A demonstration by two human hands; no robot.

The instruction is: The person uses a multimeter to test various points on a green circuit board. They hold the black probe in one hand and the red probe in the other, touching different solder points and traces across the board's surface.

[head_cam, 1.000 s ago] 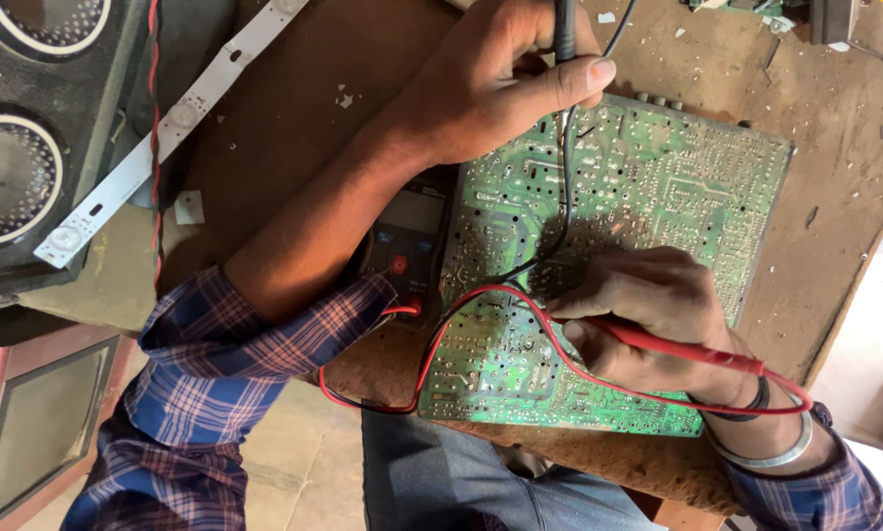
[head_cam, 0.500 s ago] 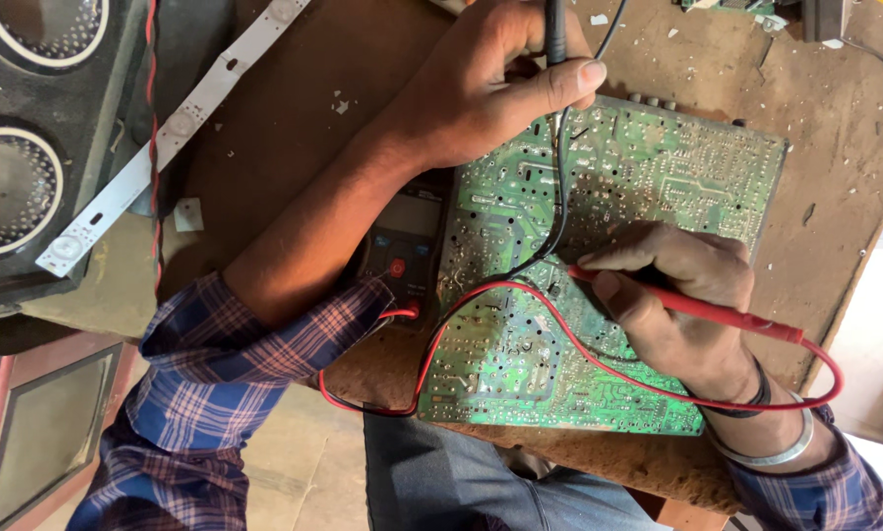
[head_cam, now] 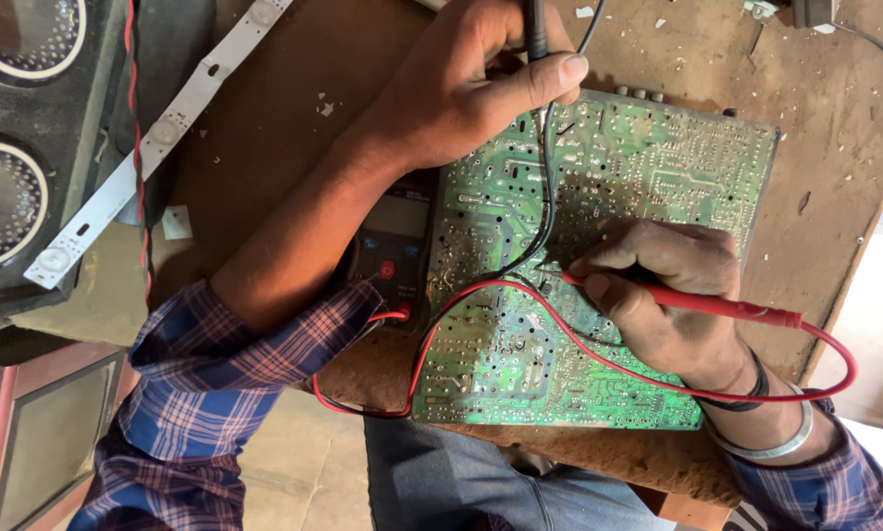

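The right hand's fingers (head_cam: 608, 264) pinch the slim red plastic test probe (head_cam: 697, 305) like a pen, its tip pressed down onto the solder side of the large green printed circuit board (head_cam: 648, 162), near the board's middle. The right hand (head_cam: 668, 305) rests its heel on the board, with a dark band and a silver metal bangle (head_cam: 771, 447) at the wrist. The left hand's fingers (head_cam: 549, 79) are closed around the black plastic test probe (head_cam: 535, 29), held upright with the thumb laid along it; the tip comes down at the board's upper edge, though the exact contact point is hidden under the left hand (head_cam: 461, 88).

From each probe a lead runs off: the thin black wire (head_cam: 548, 211) drops down across the board, and the red wire (head_cam: 835, 379) loops out past the right wrist and back over the board's lower part towards the dark handheld meter with a red button (head_cam: 392, 251), which lies on the worn brown wooden tabletop (head_cam: 264, 128) just left of the board, partly under the left forearm in its blue checked sleeve (head_cam: 225, 383).

Judging from this, the work in hand is probing two points on the board, with both tips already placed. The next move seems to call for steady tips on small solder joints and a look at the meter's screen, which the forearm partly covers.

Further out, a white strip with round lenses (head_cam: 156, 138) lies slantwise at the tabletop's left edge, beside a black speaker box (head_cam: 18, 147).
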